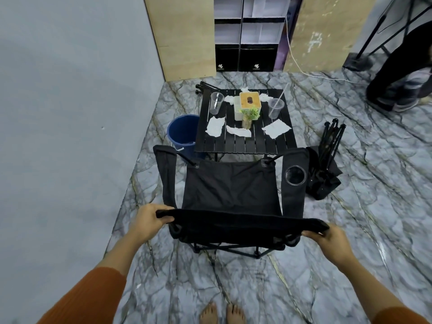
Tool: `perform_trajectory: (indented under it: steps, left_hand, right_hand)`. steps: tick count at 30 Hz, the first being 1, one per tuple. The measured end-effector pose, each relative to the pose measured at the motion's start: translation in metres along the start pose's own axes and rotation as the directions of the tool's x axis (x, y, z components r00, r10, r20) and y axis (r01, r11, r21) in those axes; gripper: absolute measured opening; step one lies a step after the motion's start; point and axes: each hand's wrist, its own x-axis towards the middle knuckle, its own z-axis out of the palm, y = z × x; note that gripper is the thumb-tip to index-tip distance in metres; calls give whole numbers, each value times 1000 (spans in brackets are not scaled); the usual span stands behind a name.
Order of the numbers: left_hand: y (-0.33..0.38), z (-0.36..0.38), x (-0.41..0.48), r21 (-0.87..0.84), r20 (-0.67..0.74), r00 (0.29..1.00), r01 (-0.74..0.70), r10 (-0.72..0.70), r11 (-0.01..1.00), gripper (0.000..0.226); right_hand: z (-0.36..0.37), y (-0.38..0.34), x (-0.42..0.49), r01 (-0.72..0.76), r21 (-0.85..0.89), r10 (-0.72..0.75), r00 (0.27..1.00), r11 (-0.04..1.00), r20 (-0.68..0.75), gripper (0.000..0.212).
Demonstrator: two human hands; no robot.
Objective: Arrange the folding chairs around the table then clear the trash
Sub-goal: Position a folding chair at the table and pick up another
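Observation:
An unfolded black fabric folding chair (pixel 231 188) stands in front of me, its seat facing the low black slatted table (pixel 245 142). My left hand (pixel 149 218) grips the left corner of the chair's backrest and my right hand (pixel 327 239) grips the right corner. A second chair (pixel 325 164) lies folded on the floor to the right of the table. Black legs of a third folded chair (pixel 205 86) show behind the table's far left corner. On the table lie crumpled napkins (pixel 215 127), a flat tissue (pixel 275 128), and two clear plastic cups (pixel 216 102) (pixel 275 108), the right one with a straw.
A blue bucket (pixel 183 132) stands on the floor by the table's left side. A tissue box (pixel 249 102) and a small potted plant (pixel 249 115) sit mid-table. A grey wall runs along the left. A person (pixel 402 73) stands at the far right. Shelving stands behind.

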Motion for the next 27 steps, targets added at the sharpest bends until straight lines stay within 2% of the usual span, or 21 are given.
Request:
perform_trajectory:
  steps: [3,6,10,12,17,21,24,27]
  left_hand:
    - [11,14,7,35,60,997,-42,39,999,18]
    - [25,25,15,36,103,993,-66,62,997,16]
    - [22,19,11,64,93,995,-44,38,997,35]
    - [24,14,3,77,76,997,-34,28,996,37]
    - [43,7,-17,8,102,995,-16,15,1000,24]
    - [49,-1,-25,-23,161,986,39,-34,999,39]
    - [64,0,-26,-51,149,988,39,-31,998,41]
    - [91,9,-16,79,78,996,-45,39,996,39]
  right_hand:
    - [-17,11,2,-27,-24,26,998,999,-49,18]
    - [-30,17,10,-78,22,80,994,997,-77,17]
    - [-22,-1,18,-60,94,64,997,994,-45,18]
    - [-16,-7,14,-54,116,63,995,992,-76,22]
    - [-16,-17,-10,-55,154,75,989,987,-126,36]
    - [-17,-35,-29,-54,140,71,990,989,-123,51]
    - [-19,-55,-38,-32,46,40,985,998,-169,54]
    - [-19,-75,-43,-5,-133,-16,988,991,-155,54]
